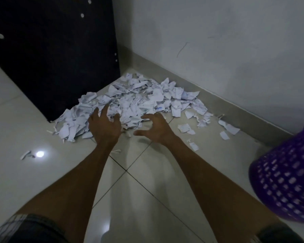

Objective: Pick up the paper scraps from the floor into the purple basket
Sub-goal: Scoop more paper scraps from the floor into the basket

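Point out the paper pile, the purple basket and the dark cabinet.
paper pile (135,100), head view, on the heaped middle of the scraps.
purple basket (286,178), head view, on its perforated side wall.
dark cabinet (56,58), head view, on the flat side panel.

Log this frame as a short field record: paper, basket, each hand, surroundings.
paper scraps: heaped pile on tiled floor in the corner, strays around it
purple basket: right edge of view, contents not visible
left hand: fingers spread, at the pile's near edge, holding nothing
right hand: fingers spread, holding nothing
dark cabinet: left of the pile
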